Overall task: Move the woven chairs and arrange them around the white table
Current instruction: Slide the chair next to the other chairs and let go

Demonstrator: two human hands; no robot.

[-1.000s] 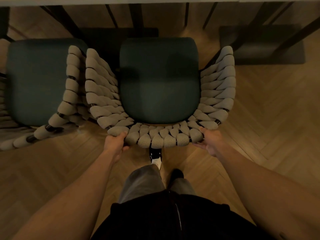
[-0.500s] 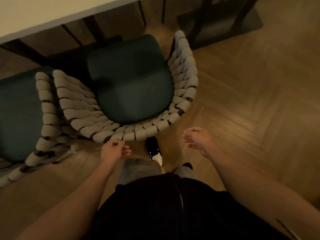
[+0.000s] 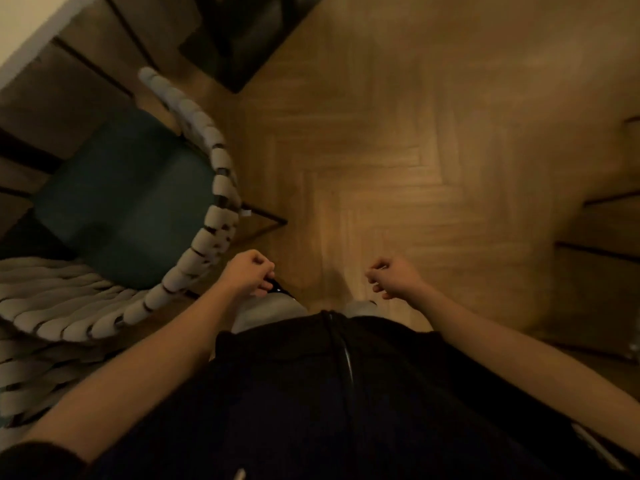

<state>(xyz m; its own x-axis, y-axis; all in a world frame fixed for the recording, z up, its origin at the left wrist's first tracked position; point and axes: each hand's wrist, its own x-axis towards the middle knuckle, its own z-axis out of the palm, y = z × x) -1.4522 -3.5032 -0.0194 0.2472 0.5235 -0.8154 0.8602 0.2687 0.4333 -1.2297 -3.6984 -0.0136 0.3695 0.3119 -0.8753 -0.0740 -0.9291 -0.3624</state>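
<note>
A woven chair (image 3: pixel 214 216) with thick pale rope and a dark green seat stands at the left, its front tucked under the white table (image 3: pixel 31 32) in the top left corner. The rope back of a second woven chair (image 3: pixel 31 372) shows at the bottom left edge. My left hand (image 3: pixel 249 271) hangs just right of the chair's back, fingers curled, holding nothing and apart from the rope. My right hand (image 3: pixel 391 277) is over the bare floor, fingers also curled and empty.
Herringbone wood flooring (image 3: pixel 398 150) fills the middle and right. A dark table base (image 3: pixel 242 39) sits at the top. Dark-edged steps or furniture (image 3: pixel 602 258) run along the right edge. My legs and one shoe are below my hands.
Both hands let go of the chair's back and drew in toward my body. The view swung right, so the chair and table slid to the left.
</note>
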